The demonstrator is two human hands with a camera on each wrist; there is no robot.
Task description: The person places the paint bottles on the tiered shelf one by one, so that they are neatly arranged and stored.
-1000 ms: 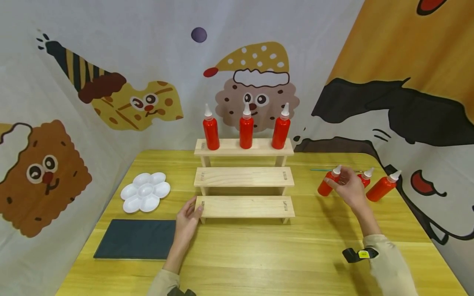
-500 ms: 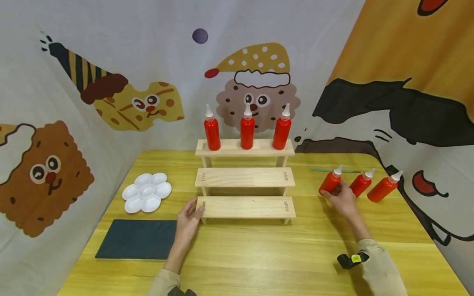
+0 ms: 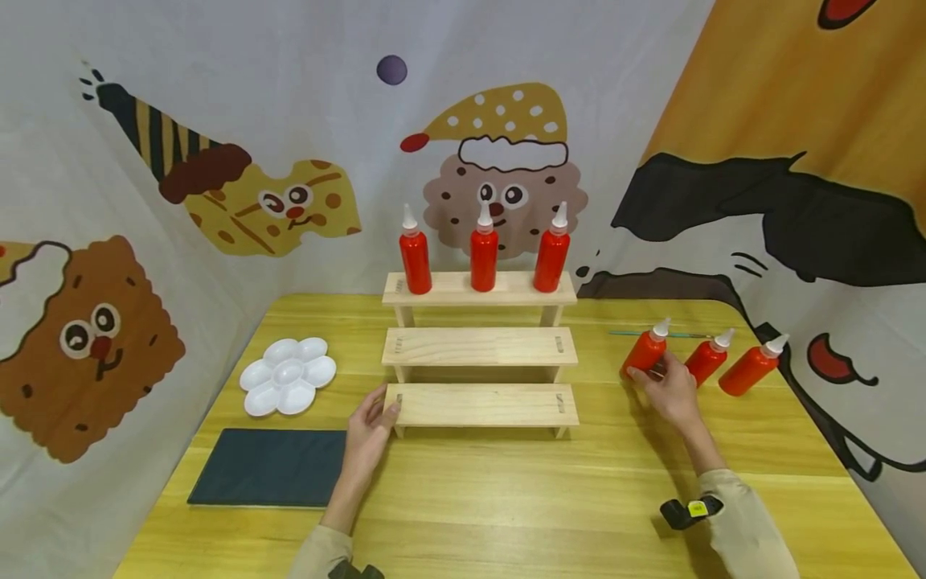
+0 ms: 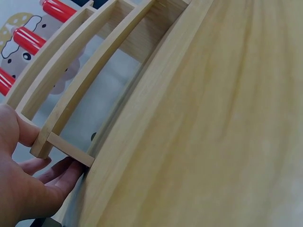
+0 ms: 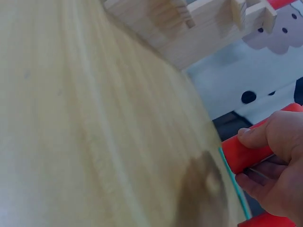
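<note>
Squeeze-bottle [image 3: 643, 352], red with a white nozzle, is at three o'clock from the three-tier wooden stand [image 3: 481, 404]; the right hand [image 3: 670, 395] grips it between thumb and fingers. Whether its base touches the table [image 3: 499, 498] is hard to tell. Two matching bottles [image 3: 747, 371] are beyond, at three o'clock. The left hand [image 3: 370, 432] holds the lowest tier's end, at the stand's eight o'clock.
</note>
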